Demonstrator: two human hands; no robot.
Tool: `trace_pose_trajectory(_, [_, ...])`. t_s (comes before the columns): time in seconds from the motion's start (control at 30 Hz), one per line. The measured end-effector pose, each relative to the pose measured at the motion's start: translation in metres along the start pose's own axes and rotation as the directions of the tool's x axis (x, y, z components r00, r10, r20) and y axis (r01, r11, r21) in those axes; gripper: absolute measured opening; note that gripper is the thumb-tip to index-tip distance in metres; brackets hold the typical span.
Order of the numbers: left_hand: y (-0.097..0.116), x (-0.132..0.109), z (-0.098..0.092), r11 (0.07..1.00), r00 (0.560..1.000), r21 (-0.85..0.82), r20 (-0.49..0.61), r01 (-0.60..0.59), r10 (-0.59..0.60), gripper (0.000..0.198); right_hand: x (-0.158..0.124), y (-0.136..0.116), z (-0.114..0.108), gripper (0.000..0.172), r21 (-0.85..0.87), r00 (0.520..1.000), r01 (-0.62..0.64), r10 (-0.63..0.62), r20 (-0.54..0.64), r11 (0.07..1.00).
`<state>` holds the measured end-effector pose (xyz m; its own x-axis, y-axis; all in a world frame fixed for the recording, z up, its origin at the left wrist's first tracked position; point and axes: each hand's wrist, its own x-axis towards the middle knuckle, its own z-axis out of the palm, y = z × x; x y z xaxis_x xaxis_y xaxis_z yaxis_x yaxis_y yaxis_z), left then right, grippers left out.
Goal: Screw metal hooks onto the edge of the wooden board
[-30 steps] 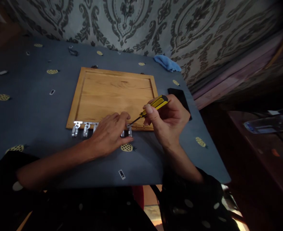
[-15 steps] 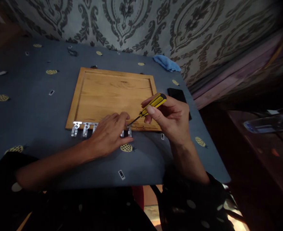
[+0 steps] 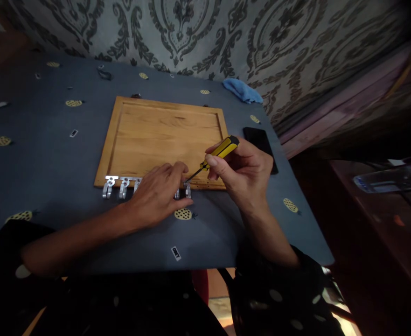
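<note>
A wooden board [image 3: 166, 135] with a raised frame lies flat on the table. Along its near edge runs a metal hook rail [image 3: 124, 184], its silver hooks hanging over toward me. My left hand [image 3: 158, 189] grips the rail and the board's edge, thumb in front and fingers bent on top, covering the middle hooks. Pinched in my right hand [image 3: 249, 170] is a screwdriver [image 3: 222, 148] with a yellow and black handle. Its shaft slants down to the left, and the tip meets the rail at the rightmost hook [image 3: 187, 189].
A blue cloth [image 3: 242, 90] lies at the table's far right corner, and a black phone [image 3: 260, 142] rests right of the board. The blue-grey tablecloth [image 3: 51, 154] has a pineapple print. Patterned wallpaper [image 3: 208, 37] rises behind the table.
My right hand and the screwdriver handle have shifted slightly left, with the tip still at the rightmost hook. My left hand keeps its place on the rail.
</note>
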<state>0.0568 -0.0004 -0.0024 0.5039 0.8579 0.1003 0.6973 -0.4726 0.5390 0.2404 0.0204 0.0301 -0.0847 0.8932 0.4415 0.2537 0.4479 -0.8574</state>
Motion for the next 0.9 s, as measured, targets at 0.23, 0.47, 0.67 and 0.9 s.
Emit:
trace_pose_trajectory(0.23, [-0.0005,-0.0003,0.0004,1.0,1.0,0.006,-0.005,0.0,0.0,0.053,-0.0001,0.0022,0.0021,0.033,-0.023,0.997,0.01,-0.011,-0.081,1.0])
trace_pose_trajectory(0.47, [0.0024,0.0011,-0.0027,1.0,0.999,0.022,0.026,0.023,-0.023,0.053,0.0005,0.0041,0.0022,0.033,-0.066,0.975,0.095,-0.106,-0.196,0.993])
trace_pose_trajectory(0.67, [0.0013,0.0008,-0.0013,1.0,1.0,0.024,0.008,0.013,-0.013,0.053,0.0003,0.0031,0.0022,0.035,-0.078,0.958,0.115,-0.131,-0.255,0.99])
trace_pose_trajectory(0.9, [-0.0001,0.0001,0.0002,1.0,1.0,0.022,-0.008,-0.001,0.001,0.053,-0.0027,0.0075,0.0034,0.029,-0.081,0.984,0.088,-0.1,-0.149,0.993])
